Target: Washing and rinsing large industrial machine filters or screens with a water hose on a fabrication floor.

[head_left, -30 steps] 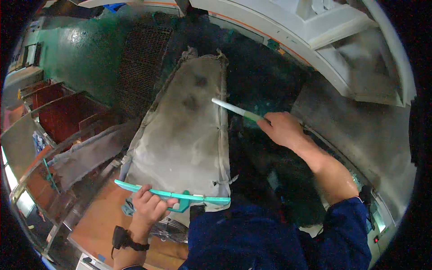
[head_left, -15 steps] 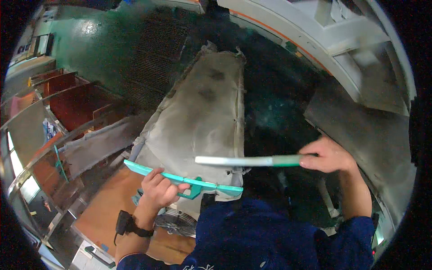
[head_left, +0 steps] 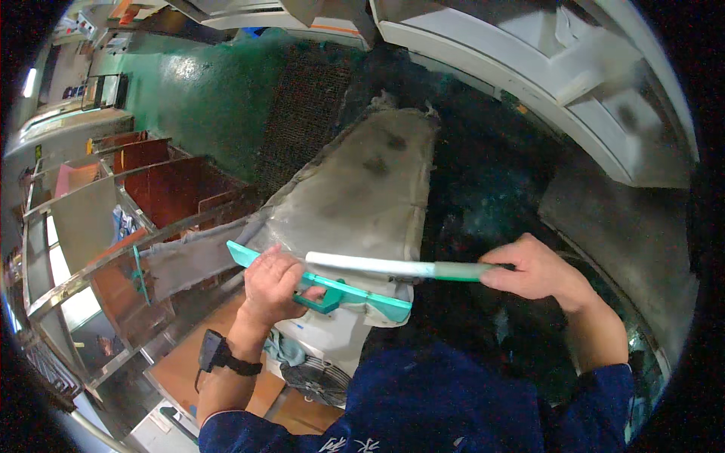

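While the left hand (head_left: 273,283) grips the teal holder (head_left: 332,291) against the grey fabric panel's (head_left: 355,189) near edge, the right hand (head_left: 532,272) pinches a pale rod (head_left: 377,266), seemingly mid-insertion; next it needs lining up.

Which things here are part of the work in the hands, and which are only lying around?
In use: left hand on the teal holder; right hand holding the pale green stick; grey stained cloth.

Lying about: fan, brown panels, white cabinet.
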{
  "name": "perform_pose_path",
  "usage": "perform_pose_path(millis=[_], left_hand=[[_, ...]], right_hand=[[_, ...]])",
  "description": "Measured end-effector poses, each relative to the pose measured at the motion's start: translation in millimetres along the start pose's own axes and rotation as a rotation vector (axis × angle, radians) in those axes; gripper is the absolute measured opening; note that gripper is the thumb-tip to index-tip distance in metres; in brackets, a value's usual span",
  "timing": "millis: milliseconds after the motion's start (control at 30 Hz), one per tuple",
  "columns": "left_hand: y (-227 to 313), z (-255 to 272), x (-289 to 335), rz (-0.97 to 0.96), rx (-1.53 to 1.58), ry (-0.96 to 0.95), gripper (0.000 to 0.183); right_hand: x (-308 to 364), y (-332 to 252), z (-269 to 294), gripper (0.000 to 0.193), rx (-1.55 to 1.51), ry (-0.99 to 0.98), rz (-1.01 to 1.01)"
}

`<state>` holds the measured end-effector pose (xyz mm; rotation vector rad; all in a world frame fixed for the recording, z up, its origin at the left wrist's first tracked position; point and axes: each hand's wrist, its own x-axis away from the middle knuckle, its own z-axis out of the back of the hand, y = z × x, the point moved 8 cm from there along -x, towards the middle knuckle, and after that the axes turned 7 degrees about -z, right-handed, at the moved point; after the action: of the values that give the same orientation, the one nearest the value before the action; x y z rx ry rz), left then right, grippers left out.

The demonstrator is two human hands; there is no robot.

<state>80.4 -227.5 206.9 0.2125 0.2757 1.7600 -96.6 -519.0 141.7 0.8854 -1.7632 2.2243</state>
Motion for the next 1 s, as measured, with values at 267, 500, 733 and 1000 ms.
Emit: perform_pose_path(millis=[267,500,733,1000], left_hand=[[4.1,-2.1,-1.1,-0.038,0.007,0.012,0.044],[6.6,-1.5,-2.2,-0.042,0.004,0.006,0.041],[7.8,3.2,-7.8,-0.048,0.003,0.048,0.037],[-25.8,21.0,-38.4,-0.102,0.004,-0.014,0.037]], right_hand=[[-25.4,35.2,-19.2,0.040,0.124,0.222,-0.167],[-31.0,15.6,-32.3,0.026,0.087,0.230,0.034],[-10.8,14.4,-21.3,0.028,0.090,0.230,-0.010],[110.8,69.3,72.2,0.033,0.067,0.177,-0.303]])
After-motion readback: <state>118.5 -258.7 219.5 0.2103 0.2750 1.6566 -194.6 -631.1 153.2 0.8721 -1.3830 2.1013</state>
